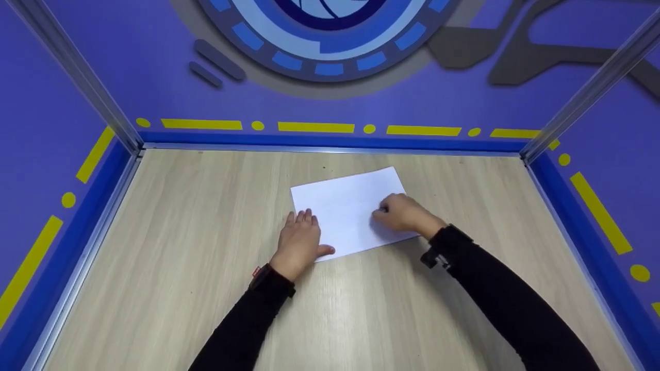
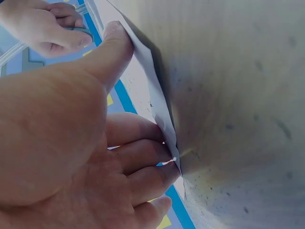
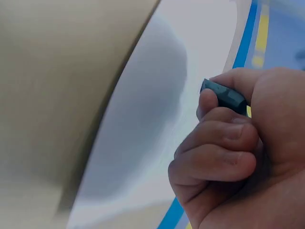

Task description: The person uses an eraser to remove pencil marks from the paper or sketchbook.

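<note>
A sheet of white paper (image 1: 350, 206) lies at a slant on the table. My left hand (image 1: 300, 239) rests on its left edge, fingers extended and thumb spread onto the near corner. In the left wrist view the paper's edge (image 2: 159, 93) looks slightly bent between thumb and fingers. Over the right part of the sheet, my right hand (image 1: 405, 214) pinches a small dark green block (image 3: 225, 97) between thumb and index finger, the other fingers curled in. Most of the block is covered by the hand in the head view; its exact kind cannot be made out.
The light wood table (image 1: 206, 206) is bounded by metal rails and purple-blue panels (image 1: 330, 103) with yellow marks at the back and both sides. Black sleeves cover both arms, with a dark strap (image 1: 273, 281) at the left wrist and another strap (image 1: 448, 239) at the right.
</note>
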`<act>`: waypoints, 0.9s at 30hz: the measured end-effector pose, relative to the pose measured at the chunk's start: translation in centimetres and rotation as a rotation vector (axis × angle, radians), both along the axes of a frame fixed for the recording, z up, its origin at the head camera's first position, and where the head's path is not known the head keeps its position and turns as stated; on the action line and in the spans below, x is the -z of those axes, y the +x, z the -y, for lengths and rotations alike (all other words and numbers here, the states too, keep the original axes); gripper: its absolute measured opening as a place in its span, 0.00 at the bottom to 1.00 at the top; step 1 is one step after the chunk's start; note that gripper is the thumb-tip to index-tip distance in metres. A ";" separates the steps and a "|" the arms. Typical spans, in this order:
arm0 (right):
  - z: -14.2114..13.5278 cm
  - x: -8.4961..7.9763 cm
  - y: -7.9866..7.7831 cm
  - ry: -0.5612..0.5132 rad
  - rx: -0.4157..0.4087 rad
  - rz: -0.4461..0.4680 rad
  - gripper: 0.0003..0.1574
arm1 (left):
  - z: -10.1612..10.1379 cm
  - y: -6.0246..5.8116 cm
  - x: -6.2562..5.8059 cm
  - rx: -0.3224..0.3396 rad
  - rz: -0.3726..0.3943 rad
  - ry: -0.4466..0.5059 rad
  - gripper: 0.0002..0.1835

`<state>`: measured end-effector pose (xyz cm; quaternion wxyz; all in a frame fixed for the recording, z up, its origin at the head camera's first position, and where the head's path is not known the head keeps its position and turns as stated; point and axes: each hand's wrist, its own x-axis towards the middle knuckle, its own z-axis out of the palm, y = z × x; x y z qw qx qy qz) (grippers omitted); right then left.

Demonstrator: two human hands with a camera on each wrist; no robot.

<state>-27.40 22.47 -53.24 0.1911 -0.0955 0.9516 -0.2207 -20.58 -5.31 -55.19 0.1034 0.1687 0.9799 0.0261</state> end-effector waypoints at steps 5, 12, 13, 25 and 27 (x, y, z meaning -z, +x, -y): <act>6.1 -0.3 0.8 -0.033 -0.183 0.016 0.30 | 0.4 -0.2 0.0 -0.009 -0.030 0.018 0.56; 11.4 1.0 1.1 -0.010 -0.284 0.030 0.26 | 0.5 0.2 0.3 0.014 -0.125 0.081 0.51; 11.6 1.2 1.2 -0.014 -0.278 0.030 0.27 | 0.5 0.2 0.3 0.014 -0.130 0.082 0.51; 2.3 2.0 0.1 -0.073 -0.015 -0.001 0.27 | 0.1 0.0 0.2 -0.011 -0.044 0.021 0.56; -0.6 2.1 -0.2 -0.067 0.051 0.015 0.26 | 0.2 0.0 0.3 -0.013 -0.043 0.016 0.56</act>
